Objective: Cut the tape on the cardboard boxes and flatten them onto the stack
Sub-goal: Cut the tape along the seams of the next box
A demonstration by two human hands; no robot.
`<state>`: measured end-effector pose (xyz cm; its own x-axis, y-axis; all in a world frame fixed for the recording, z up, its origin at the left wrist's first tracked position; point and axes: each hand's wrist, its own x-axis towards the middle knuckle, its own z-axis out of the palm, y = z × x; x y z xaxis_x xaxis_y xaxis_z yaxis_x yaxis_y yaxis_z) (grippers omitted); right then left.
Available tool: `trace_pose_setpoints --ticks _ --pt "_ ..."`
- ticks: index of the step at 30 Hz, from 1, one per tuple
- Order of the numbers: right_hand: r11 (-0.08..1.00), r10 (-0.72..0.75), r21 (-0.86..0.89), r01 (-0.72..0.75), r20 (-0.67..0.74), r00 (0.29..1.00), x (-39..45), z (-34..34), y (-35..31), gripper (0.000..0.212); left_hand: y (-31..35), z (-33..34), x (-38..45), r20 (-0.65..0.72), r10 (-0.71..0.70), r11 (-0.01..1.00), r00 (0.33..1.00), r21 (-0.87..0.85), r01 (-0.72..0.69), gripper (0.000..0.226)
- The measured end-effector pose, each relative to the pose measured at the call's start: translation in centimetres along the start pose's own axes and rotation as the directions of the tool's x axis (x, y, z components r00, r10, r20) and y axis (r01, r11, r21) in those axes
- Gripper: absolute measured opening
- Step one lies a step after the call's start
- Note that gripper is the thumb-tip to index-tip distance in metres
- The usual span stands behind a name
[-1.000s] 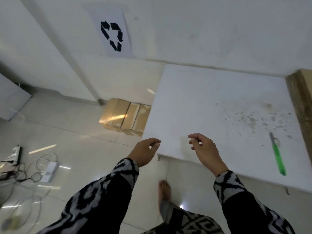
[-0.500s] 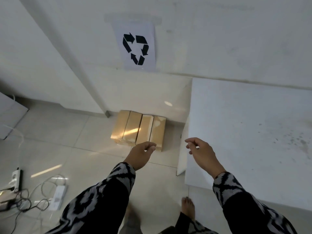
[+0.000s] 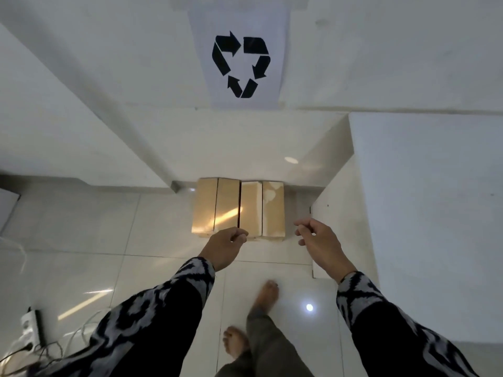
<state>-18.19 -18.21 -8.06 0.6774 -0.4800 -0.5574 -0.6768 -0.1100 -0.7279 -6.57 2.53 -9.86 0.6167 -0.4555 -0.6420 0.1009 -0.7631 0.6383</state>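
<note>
Both hands hang out front over the floor tiles (image 3: 163,268), holding nothing. The left hand (image 3: 224,247) has its fingers loosely curled, thumb near the fingertips; the right hand (image 3: 317,240) is the same (a relaxed half-curl). The flattened cardboard boxes (image 3: 238,209) lie on the floor against the wall, below the recycling sign (image 3: 239,58), beside the white table (image 3: 435,213).

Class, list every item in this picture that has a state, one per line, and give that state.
Left hand: fingers loosely curled, holding nothing.
Right hand: fingers loosely curled, holding nothing.
Cardboard boxes: four standing side by side on the floor against the wall.
Recycling sign: stuck on the wall above the boxes.
Power strip: cables plugged in.
</note>
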Motion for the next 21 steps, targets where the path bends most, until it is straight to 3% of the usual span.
trace_pose_setpoints --ticks 6,13,18,21 --pt "0.989 0.145 0.021 -0.146 0.024 0.989 13.6 5.9 5.3 0.021 -5.0 1.1 13.1 -0.008 -0.063 0.998 0.998 -0.013 0.063 0.026" --pt "0.934 0.358 0.015 -0.358 -0.01 0.934 28.8 14.3 18.7 0.022 -15.6 9.4 29.0 0.006 -0.177 0.983 0.984 -0.053 0.177 0.03" --pt "0.928 0.364 -0.055 -0.37 -0.094 0.927 38.6 18.5 26.7 0.043 -21.6 14.3 39.7 -0.084 -0.19 0.982 0.978 -0.002 0.191 0.051" --pt "0.925 0.379 0.018 -0.379 -0.118 0.918 43.1 20.4 29.8 0.054 -24.2 15.8 44.4 -0.145 -0.221 0.975 0.964 -0.061 0.215 0.056"
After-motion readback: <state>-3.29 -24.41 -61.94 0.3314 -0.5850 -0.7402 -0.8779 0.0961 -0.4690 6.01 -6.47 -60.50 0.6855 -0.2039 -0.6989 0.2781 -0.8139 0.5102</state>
